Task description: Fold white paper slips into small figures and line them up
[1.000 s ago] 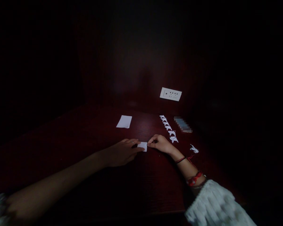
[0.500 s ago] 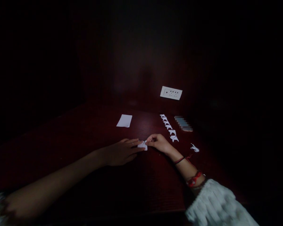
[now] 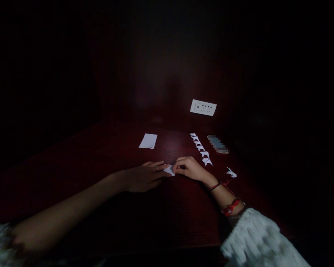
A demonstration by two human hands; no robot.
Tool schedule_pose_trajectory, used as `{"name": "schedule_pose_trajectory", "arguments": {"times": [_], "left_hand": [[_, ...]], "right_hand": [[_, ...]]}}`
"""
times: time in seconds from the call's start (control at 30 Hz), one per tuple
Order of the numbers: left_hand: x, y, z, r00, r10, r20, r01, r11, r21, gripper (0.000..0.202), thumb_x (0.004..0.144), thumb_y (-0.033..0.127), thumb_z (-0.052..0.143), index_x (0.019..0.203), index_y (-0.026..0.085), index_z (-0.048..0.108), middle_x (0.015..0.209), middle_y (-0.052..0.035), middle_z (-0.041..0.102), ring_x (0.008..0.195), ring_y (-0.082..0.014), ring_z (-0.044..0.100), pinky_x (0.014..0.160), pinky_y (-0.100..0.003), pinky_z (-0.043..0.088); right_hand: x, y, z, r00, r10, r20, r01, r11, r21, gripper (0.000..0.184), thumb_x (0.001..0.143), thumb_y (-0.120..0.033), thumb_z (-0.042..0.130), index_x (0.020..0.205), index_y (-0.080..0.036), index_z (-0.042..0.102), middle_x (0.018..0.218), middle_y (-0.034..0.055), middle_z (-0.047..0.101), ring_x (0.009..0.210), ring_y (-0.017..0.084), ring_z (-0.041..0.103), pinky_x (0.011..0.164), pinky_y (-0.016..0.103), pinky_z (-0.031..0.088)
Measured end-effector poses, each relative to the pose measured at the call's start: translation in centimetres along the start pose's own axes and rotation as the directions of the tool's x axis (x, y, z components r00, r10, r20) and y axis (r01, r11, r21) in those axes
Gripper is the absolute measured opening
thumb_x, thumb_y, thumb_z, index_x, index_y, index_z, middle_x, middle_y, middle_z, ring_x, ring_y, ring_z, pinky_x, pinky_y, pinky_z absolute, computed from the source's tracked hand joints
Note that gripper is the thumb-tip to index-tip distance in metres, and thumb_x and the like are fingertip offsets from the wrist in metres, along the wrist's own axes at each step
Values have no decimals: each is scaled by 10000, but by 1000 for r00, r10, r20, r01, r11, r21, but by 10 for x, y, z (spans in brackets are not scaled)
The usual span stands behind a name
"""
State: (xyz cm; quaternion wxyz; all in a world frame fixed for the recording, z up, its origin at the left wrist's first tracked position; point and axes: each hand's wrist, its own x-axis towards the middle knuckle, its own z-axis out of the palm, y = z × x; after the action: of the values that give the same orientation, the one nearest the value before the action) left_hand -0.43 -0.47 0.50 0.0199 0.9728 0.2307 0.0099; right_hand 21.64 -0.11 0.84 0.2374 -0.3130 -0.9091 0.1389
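Observation:
A small piece of white paper lies on the dark red table between my two hands. My left hand rests flat with fingers stretched out, their tips pressing on the paper's left side. With fingers curled into a pinch, my right hand grips the paper's right edge; its fingertips partly hide that edge. Beyond the right hand runs a slanted row of several small folded white paper pieces. A stack of white paper sheets lies farther back, left of centre.
A phone, blurred out, lies right of the folded row. Crumpled white paper scraps sit at the right, near my right wrist. On the back wall is a white socket panel. The surroundings are very dark.
My right fingers have curled further at the paper's right edge. My left hand stays spread on it. The whole view has shifted slightly.

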Motion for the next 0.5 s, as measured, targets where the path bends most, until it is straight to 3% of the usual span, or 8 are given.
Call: {"name": "schedule_pose_trajectory", "arguments": {"times": [0.23, 0.33, 0.5], "left_hand": [[0, 0, -1, 1000, -17, -18, 17, 1000, -13, 401, 850, 280, 275, 1245, 290, 208, 1338, -3, 161, 1215, -217, 100, 932, -390, 191], [0, 0, 0, 998, -36, -46, 35, 999, -7, 426, 853, 295, 266, 1265, 251, 165, 1326, -20, 204, 1211, -204, 128, 931, -370, 200], [2, -3, 7, 997, -27, -77, 31, 999, 45, 396, 854, 313, 257, 1245, 255, 239, 1319, -10, 224, 1209, -219, 130, 927, -368, 205]], "right_hand": [[1, 1, -1, 988, -134, 79, 145, 978, -152, 152, 768, -192, 459, 761, -148, 604, 766, 32, 587, 751, 105, 513, 733, 224, 368], [1, 0, -2, 983, -148, 107, 165, 970, -177, 166, 774, -185, 448, 789, -148, 609, 781, 41, 594, 762, 108, 517, 748, 236, 367], [0, 1, -5, 979, -151, 138, 171, 974, -150, 172, 761, -150, 459, 822, -161, 619, 803, 36, 605, 774, 105, 527, 780, 245, 363]]}}
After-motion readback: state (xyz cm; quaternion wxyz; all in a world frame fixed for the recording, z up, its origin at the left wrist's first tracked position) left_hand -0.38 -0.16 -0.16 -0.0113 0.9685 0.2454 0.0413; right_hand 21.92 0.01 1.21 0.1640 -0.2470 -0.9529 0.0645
